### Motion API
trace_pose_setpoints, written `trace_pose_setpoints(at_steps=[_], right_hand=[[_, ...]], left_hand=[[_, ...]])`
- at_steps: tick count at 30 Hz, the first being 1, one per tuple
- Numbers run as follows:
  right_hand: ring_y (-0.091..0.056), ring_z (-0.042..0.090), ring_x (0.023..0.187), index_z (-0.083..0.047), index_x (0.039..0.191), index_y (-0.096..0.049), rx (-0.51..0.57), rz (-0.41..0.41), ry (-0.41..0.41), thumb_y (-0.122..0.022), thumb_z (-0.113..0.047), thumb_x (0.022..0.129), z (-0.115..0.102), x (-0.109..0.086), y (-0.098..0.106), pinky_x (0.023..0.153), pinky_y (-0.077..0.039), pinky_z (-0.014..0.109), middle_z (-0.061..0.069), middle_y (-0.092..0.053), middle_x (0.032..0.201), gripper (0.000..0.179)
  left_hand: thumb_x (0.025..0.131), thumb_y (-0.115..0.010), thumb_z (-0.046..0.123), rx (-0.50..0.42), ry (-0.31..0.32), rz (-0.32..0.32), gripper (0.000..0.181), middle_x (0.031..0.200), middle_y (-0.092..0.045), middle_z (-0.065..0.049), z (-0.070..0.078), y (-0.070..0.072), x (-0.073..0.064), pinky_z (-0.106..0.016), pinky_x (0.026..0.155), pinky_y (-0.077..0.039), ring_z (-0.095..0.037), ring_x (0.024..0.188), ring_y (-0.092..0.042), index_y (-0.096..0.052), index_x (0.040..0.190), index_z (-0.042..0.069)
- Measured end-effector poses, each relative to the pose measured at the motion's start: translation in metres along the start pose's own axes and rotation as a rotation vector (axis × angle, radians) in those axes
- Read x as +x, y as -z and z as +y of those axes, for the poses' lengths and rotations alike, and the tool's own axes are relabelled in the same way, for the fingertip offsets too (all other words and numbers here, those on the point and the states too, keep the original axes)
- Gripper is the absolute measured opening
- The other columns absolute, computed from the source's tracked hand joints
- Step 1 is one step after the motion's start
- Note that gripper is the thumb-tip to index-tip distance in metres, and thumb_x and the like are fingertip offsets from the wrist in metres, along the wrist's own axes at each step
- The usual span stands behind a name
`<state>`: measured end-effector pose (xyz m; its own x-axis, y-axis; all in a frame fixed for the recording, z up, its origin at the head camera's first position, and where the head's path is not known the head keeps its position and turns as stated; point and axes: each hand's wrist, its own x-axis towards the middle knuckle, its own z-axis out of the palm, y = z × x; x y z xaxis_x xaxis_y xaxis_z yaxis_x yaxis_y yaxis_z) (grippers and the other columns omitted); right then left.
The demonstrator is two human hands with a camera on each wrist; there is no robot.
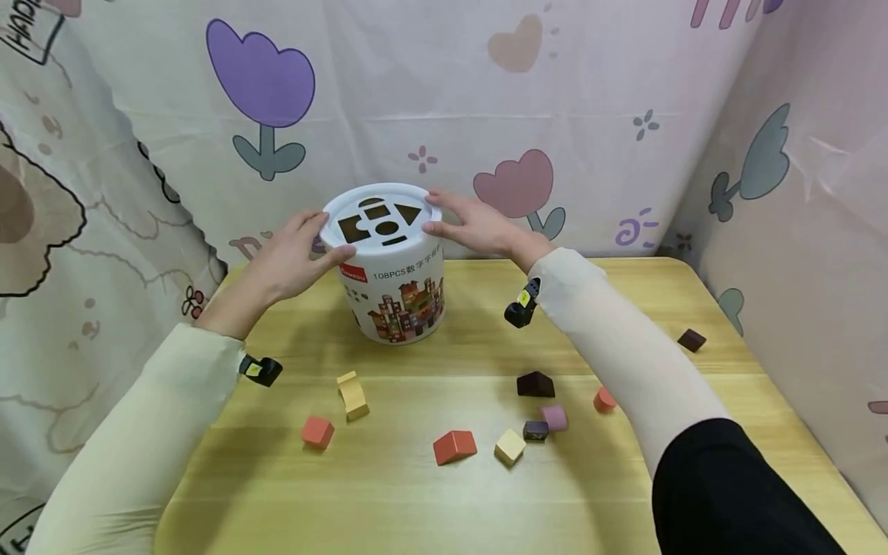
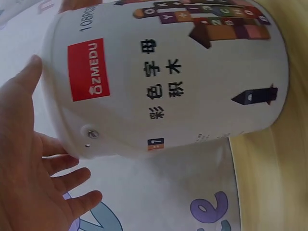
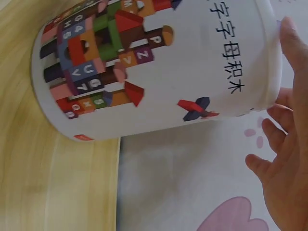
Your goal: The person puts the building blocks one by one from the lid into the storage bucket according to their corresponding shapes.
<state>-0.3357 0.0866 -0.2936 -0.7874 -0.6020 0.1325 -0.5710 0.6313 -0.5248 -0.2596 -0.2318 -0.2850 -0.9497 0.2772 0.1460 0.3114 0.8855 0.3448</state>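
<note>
A white, printed toy-block bucket (image 1: 409,297) stands upright at the back of the table, under a white lid (image 1: 354,206) with several shaped holes. My left hand (image 1: 284,258) holds the lid's rim from the left, thumb at the front edge. From the right, my right hand (image 1: 479,223) holds the opposite side of the rim between thumb and fingers. In the left wrist view, the other fingers (image 2: 72,180) spread beside the bucket wall. The right wrist view shows a similar grasp, fingertips (image 3: 257,163) just off the wall. The bucket's inside is hidden.
Loose blocks lie in front: a yellow curved one (image 1: 353,396), a red cube (image 1: 317,432), a red block (image 1: 455,447), a cream cube (image 1: 509,447), a purple cylinder (image 1: 554,418) and dark ones (image 1: 536,385). A red cylinder (image 1: 604,400) sits by the right sleeve. A patterned curtain (image 1: 416,92) hangs behind.
</note>
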Motion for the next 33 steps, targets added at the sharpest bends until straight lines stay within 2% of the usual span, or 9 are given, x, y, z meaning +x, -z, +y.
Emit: trace_pose_setpoints(at_steps=[6, 12, 15, 18, 26, 33], right_hand=[[-0.031, 0.023, 0.141, -0.022, 0.156, -0.025, -0.001, 0.0, -0.02, -0.048, -0.07, 0.09, -0.005, -0.001, 0.002, 0.113, -0.029, 0.045, -0.002, -0.03, 0.158, 0.085], [-0.026, 0.024, 0.144, -0.018, 0.156, -0.025, -0.082, -0.01, 0.017, -0.046, -0.07, 0.091, -0.008, -0.009, 0.002, 0.115, -0.026, 0.047, 0.003, -0.023, 0.16, 0.086], [-0.025, 0.025, 0.144, -0.017, 0.156, -0.027, -0.125, -0.007, 0.028, -0.047, -0.069, 0.091, -0.01, -0.016, 0.008, 0.115, -0.026, 0.048, 0.002, -0.023, 0.16, 0.086], [-0.03, 0.025, 0.142, -0.017, 0.156, -0.027, -0.145, -0.007, 0.029, -0.049, -0.069, 0.09, -0.012, -0.023, 0.016, 0.114, -0.029, 0.048, 0.0, -0.029, 0.158, 0.086], [-0.036, 0.026, 0.139, -0.015, 0.151, -0.037, -0.188, -0.024, 0.047, -0.049, -0.067, 0.091, -0.009, -0.045, 0.021, 0.111, -0.032, 0.049, 0.001, -0.034, 0.156, 0.081], [-0.04, 0.026, 0.136, -0.01, 0.146, -0.045, -0.199, 0.002, 0.104, -0.054, -0.06, 0.093, -0.005, -0.069, 0.023, 0.11, -0.035, 0.048, 0.003, -0.039, 0.151, 0.073]], left_hand=[[0.092, -0.045, 0.069, -0.025, -0.013, 0.005, 0.095, 0.154, -0.026, -0.024, -0.001, -0.001, -0.001, -0.066, 0.109, -0.024, -0.046, 0.138, -0.027, -0.025, 0.153, -0.001], [0.091, -0.044, 0.07, -0.006, -0.007, 0.009, 0.096, 0.156, -0.023, -0.023, 0.002, -0.002, -0.005, -0.068, 0.109, -0.022, -0.047, 0.14, -0.024, -0.026, 0.153, -0.001], [0.092, -0.043, 0.07, 0.001, -0.033, 0.001, 0.095, 0.158, -0.021, -0.023, 0.005, -0.001, -0.003, -0.067, 0.11, -0.019, -0.046, 0.142, -0.021, -0.025, 0.153, -0.001], [0.093, -0.044, 0.068, 0.015, -0.071, -0.008, 0.094, 0.158, -0.021, -0.022, 0.009, 0.001, 0.0, -0.065, 0.112, -0.017, -0.044, 0.143, -0.02, -0.025, 0.153, -0.001], [0.093, -0.045, 0.067, 0.021, -0.108, -0.081, 0.093, 0.159, -0.02, -0.021, 0.017, 0.0, -0.001, -0.062, 0.114, -0.016, -0.041, 0.144, -0.017, -0.022, 0.155, 0.001], [0.093, -0.046, 0.066, 0.006, -0.148, -0.122, 0.091, 0.16, -0.018, -0.016, 0.025, -0.004, -0.002, -0.061, 0.115, -0.015, -0.039, 0.145, -0.016, -0.022, 0.156, 0.005]])
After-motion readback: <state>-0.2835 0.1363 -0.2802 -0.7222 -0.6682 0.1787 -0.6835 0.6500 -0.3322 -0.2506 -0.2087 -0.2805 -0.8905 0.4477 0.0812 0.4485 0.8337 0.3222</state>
